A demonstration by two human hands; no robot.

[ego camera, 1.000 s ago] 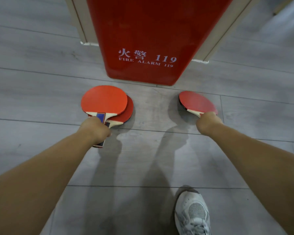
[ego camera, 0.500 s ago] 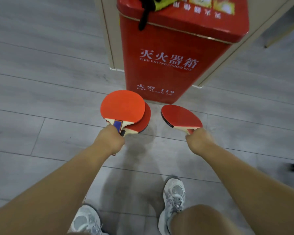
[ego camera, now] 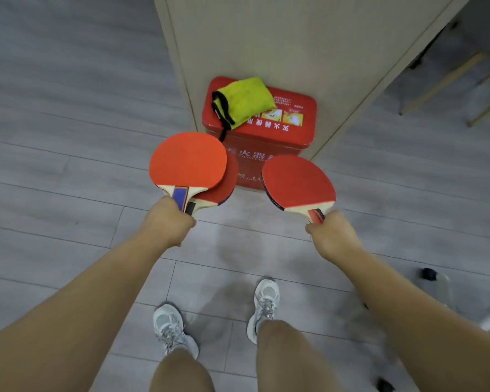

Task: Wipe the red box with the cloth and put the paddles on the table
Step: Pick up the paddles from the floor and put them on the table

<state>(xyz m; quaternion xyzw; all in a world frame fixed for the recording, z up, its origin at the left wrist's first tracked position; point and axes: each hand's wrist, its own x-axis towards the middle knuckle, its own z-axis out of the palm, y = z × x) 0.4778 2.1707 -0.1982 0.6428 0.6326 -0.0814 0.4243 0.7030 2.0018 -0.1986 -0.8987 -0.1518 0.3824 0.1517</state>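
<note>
**Three paddles in hand above the red box, cloth on its lid**

The red box (ego camera: 259, 137) stands on the floor (ego camera: 54, 165), its back against a beige panel (ego camera: 266, 38). White characters run across its front and printed pictures show on its lid. The yellow cloth (ego camera: 245, 101) lies folded on the left part of the lid, and its black edging hangs over the lid's front edge.

In front of the box, raised off the floor, the left grip (ego camera: 166, 222) is curled round two handles at once. It holds an upper paddle (ego camera: 187, 161) with an orange-red face and a blue patch at the neck. A lower paddle (ego camera: 229, 179) sits fanned out beneath it to the right, so the two blades overlap and cover part of the box front.

The right grip (ego camera: 333, 236) is closed round the handle of a third paddle (ego camera: 297, 182). Its red face is turned up and its blade points towards the box. It is held apart from the other two.

Below the arms, bare knees and two pale sneakers, left (ego camera: 171, 332) and right (ego camera: 265, 304), stand on the grey planks. Wooden furniture legs (ego camera: 441, 83) show at the upper right. A small dark object (ego camera: 427, 274) on the floor at the right is too blurred to identify.
</note>
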